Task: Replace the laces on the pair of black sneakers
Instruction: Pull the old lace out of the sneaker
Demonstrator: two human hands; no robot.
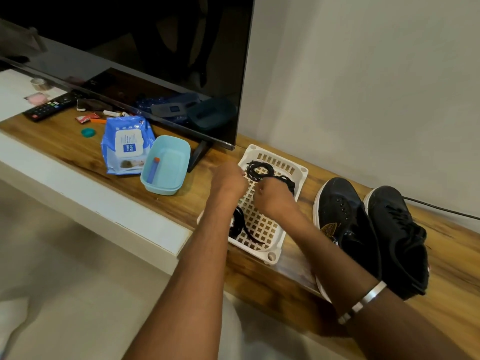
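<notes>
A wooden shelf carried a television, a remote control, a blue wipes pack and a light-blue tub. A white lattice basket stood between the tub and the pair of black sneakers, which lay side by side at the right end of the shelf. The nearer sneaker showed bare eyelets; the farther one appeared laced. Black laces lay coiled in the basket's far end, with another bundle at its near end, partly hidden by the left forearm. Both hands reached into the basket. The left hand was curled; its contents could not be determined. The right hand gripped the laces, fingers closed.
</notes>
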